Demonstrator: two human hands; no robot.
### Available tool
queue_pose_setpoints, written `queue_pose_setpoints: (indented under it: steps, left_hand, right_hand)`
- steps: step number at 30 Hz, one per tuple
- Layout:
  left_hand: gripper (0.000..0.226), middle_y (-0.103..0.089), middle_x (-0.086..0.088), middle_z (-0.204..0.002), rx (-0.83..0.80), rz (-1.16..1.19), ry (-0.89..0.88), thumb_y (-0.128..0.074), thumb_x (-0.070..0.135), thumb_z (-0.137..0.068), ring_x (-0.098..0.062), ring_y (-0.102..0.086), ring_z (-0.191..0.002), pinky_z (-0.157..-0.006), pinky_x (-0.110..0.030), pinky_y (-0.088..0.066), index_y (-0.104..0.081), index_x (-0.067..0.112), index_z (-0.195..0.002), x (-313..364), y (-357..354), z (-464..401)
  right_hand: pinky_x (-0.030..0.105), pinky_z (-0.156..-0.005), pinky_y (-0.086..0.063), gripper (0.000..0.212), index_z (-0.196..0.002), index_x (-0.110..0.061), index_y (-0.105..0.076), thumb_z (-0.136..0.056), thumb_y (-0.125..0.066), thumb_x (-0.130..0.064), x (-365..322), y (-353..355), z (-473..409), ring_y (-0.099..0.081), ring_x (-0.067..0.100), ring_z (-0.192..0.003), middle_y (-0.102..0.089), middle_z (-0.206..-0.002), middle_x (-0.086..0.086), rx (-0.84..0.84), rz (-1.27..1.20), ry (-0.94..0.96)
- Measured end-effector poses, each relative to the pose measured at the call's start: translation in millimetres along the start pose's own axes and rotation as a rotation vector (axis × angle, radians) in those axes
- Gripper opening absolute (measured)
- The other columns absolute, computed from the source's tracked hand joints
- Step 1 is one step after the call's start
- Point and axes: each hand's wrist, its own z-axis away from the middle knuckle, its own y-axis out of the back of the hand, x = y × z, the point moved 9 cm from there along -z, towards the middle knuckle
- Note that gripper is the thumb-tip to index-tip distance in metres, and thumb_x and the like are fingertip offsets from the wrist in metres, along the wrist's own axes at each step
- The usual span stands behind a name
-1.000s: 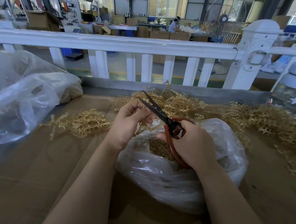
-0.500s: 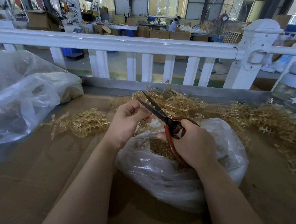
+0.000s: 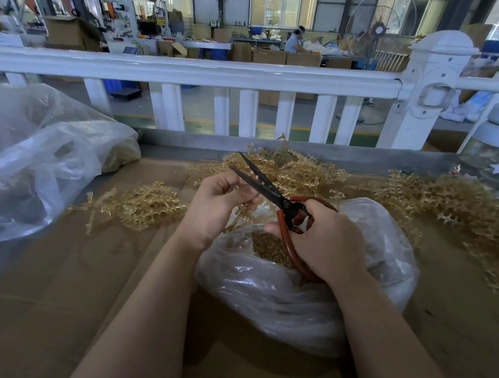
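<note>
Change since earlier frame: hardly any; both hands remain above the clear bag (image 3: 278, 303) and the blades are parted at about the same angle.
Right hand (image 3: 324, 241): over the bag's mouth, fingers curled through the red loops of the scissors (image 3: 267, 190), gripping firmly.
Scissors axis: runs from the right hand up and left, away from the bag; tips point to the far left, blades open in a narrow V.
Left hand (image 3: 216, 207): just left of the bag's mouth, fingertips pinching a golden sprig (image 3: 238, 216) at the blades.
Deciding relation: the sprig lies left of the pivot, at the open V; judged, a squeeze would drop the cut piece into the bag.
Cut bits (image 3: 268, 246): inside the bag, under the scissors.
Uncut stock: one heap (image 3: 146, 208) left of the bag, another (image 3: 296, 171) behind it, a third (image 3: 453, 209) to its right.
Hidden: the left fingers cover the exact cutting point; whether the sprig already sits between the blades cannot be told.
</note>
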Motion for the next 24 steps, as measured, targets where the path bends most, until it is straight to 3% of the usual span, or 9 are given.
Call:
queue_pose_setpoints:
  steps: [6, 13, 16, 19, 24]
  left_hand:
    - [0.015, -0.063, -0.011, -0.072, 0.043, 0.01, -0.016, -0.048, -0.005, -0.096, -0.018, -0.059, -0.065, -0.063, -0.026, -0.051, -0.058, -0.015, -0.093, 0, 0, -2]
    - [0.013, -0.06, -0.014, -0.072, 0.07, 0.013, -0.046, -0.049, -0.006, -0.097, -0.02, -0.059, -0.066, -0.063, -0.03, -0.052, -0.056, -0.017, -0.096, 3, 2, -1]
    - [0.013, -0.064, -0.009, -0.072, 0.095, -0.008, -0.041, -0.052, -0.004, -0.096, -0.018, -0.062, -0.069, -0.066, -0.029, -0.052, -0.061, -0.012, -0.091, 1, 5, -1]
    - [0.013, -0.069, -0.007, -0.073, 0.119, -0.017, -0.024, -0.053, -0.005, -0.095, -0.017, -0.064, -0.07, -0.067, -0.026, -0.053, -0.064, -0.007, -0.089, -1, 9, -1]
    - [0.021, -0.071, -0.007, -0.073, 0.105, -0.023, -0.014, -0.053, -0.01, -0.092, -0.019, -0.064, -0.07, -0.066, -0.026, -0.053, -0.07, 0.002, -0.088, -2, 10, -1]
  right_hand:
    - [0.01, -0.051, -0.033, 0.053, -0.081, -0.035, -0.059, -0.072, -0.052, -0.086, 2, -2, 0, -0.048, -0.001, -0.057, -0.052, -0.06, -0.021, -0.029, -0.011, -0.024]
    - [0.007, -0.052, -0.029, 0.062, -0.096, -0.036, -0.069, -0.069, -0.051, -0.088, 6, -4, -1, -0.044, -0.008, -0.057, -0.05, -0.063, -0.025, -0.049, -0.018, -0.062]
    - [0.008, -0.05, -0.029, 0.063, -0.094, -0.034, -0.068, -0.069, -0.049, -0.089, 6, -3, -1, -0.043, -0.009, -0.056, -0.048, -0.061, -0.026, -0.044, -0.006, -0.066]
    - [0.009, -0.052, -0.033, 0.068, -0.094, -0.033, -0.067, -0.068, -0.043, -0.092, 6, -4, -1, -0.049, -0.001, -0.061, -0.058, -0.068, -0.02, -0.06, 0.029, -0.055]
    - [0.008, -0.053, -0.03, 0.071, -0.092, -0.032, -0.065, -0.066, -0.039, -0.094, 4, -4, -2, -0.043, -0.009, -0.06, -0.049, -0.068, -0.026, -0.058, 0.027, -0.036]
